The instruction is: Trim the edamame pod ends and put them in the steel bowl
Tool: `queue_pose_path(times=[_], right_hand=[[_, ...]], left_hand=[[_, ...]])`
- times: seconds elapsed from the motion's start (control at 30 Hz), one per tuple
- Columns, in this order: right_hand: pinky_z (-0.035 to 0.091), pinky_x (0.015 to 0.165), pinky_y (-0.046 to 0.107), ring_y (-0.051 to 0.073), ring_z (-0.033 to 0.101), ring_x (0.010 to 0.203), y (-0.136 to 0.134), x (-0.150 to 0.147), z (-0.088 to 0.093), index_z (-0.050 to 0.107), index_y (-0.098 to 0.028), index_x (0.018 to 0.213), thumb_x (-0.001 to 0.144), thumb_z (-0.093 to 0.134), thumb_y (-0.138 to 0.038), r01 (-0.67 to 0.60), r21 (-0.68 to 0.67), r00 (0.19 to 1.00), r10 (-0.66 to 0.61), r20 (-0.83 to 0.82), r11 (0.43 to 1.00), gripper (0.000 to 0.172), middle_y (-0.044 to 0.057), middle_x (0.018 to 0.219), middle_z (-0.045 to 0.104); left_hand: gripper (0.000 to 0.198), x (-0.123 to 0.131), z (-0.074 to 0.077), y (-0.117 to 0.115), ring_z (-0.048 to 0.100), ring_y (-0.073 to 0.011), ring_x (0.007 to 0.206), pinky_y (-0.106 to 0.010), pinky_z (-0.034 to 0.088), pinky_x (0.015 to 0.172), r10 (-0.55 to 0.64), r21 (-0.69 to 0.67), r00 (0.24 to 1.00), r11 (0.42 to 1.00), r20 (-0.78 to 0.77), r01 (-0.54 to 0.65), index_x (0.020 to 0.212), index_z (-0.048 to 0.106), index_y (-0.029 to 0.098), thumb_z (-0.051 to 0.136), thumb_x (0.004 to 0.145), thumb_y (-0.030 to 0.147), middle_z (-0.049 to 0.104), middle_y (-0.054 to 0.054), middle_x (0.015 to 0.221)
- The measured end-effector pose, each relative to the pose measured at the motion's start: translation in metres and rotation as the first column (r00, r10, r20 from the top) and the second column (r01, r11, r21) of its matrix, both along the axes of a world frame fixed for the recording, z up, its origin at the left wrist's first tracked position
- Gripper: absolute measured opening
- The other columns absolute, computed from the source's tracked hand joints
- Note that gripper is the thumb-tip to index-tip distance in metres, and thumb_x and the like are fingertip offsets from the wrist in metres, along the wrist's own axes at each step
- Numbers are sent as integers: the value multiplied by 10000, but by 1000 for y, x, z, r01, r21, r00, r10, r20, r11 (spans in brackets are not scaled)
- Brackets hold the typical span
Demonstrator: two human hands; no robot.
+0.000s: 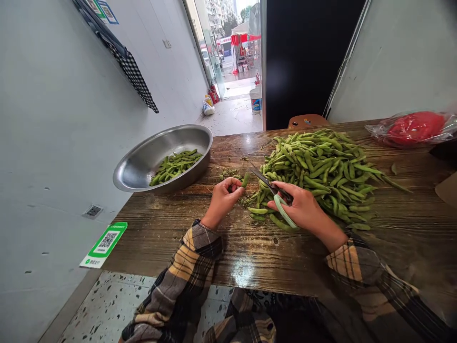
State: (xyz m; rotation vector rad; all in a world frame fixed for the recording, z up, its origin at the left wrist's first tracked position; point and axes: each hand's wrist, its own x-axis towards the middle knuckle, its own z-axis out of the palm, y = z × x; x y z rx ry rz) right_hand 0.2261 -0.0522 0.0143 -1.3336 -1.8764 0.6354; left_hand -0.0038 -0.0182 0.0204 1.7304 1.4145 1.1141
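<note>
My left hand [224,196] is closed round a green bean pod [245,179], whose tip sticks out past my fingers. My right hand [302,206] grips a pair of scissors [274,190] with pale green handles; the dark blades point up and left toward the pod and stand slightly apart. A big heap of green bean pods [321,169] lies on the wooden table [250,252] just beyond my right hand. A metal basin [143,164] at the table's left corner holds several trimmed pods [175,166].
Cut bits of pod [231,174] lie between basin and heap. A plastic bag with something red [414,127] sits at the far right. A white wall [53,143] runs along the left. A brown stool [307,120] stands behind the table, by a doorway to the street.
</note>
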Motion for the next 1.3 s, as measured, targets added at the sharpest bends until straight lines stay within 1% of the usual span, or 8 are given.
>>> queue_pose_path(times=[0.27,0.5,0.8,0.93,1.03,1.1,1.2,1.3], right_hand=[[508,680,323,191,618,735,-1,1,1,611,-181,1234,752,687,-460,-95,-37,995,96,37,995,563,51,897,660],[507,670,319,181,604,704,-1,1,0,614,-178,1227,755,684,-446,-91,-34,995,92,47,995,548,50,883,652],[510,737,332,203,630,769,-1,4,-1,655,-196,1180,767,681,-462,-71,-11,993,72,99,997,492,86,1010,683],[504,717,334,214,633,742,-4,2,1,653,-178,1187,782,671,-452,-65,-13,984,66,168,998,490,84,946,693],[500,690,332,231,646,742,-6,-3,0,663,-182,1175,796,656,-445,-89,-10,976,89,198,996,461,79,887,706],[504,721,332,249,668,807,-6,-5,-2,682,-187,1144,804,651,-418,-109,-6,977,108,185,994,412,89,924,724],[506,781,334,265,686,896,-4,-6,-4,704,-184,1111,798,659,-369,-115,-14,986,116,121,993,367,98,1005,741],[515,752,329,254,696,854,-1,-4,-5,702,-184,1125,788,658,-387,-86,-57,996,88,30,995,396,79,974,755]], left_hand=[[30,8,7,-8,422,-110,613,-234,324,590,-6,164,974,986,-226,44,739,585,166,608,720,168,450,32,639],[45,8,8,-9,422,-110,621,-237,331,599,-23,192,963,978,-267,77,742,569,163,596,721,133,441,34,644],[34,8,10,-10,432,-108,626,-235,339,595,-53,210,957,971,-285,117,759,604,161,603,750,128,444,32,652],[83,11,5,-11,432,-119,633,-245,333,601,5,276,944,957,-331,92,830,635,163,660,767,211,436,32,651],[122,13,-1,-11,425,-122,639,-251,322,595,44,315,912,944,-407,94,766,596,165,682,766,252,469,20,683],[137,13,-4,-12,423,-123,637,-253,314,588,67,324,897,942,-438,88,721,566,166,656,788,245,481,12,692],[101,12,-4,-12,422,-125,630,-256,304,586,87,332,901,941,-425,66,728,575,168,613,810,213,473,11,671],[101,11,0,-11,432,-121,631,-250,311,592,57,288,955,957,-292,31,719,591,164,608,804,216,482,12,649]])
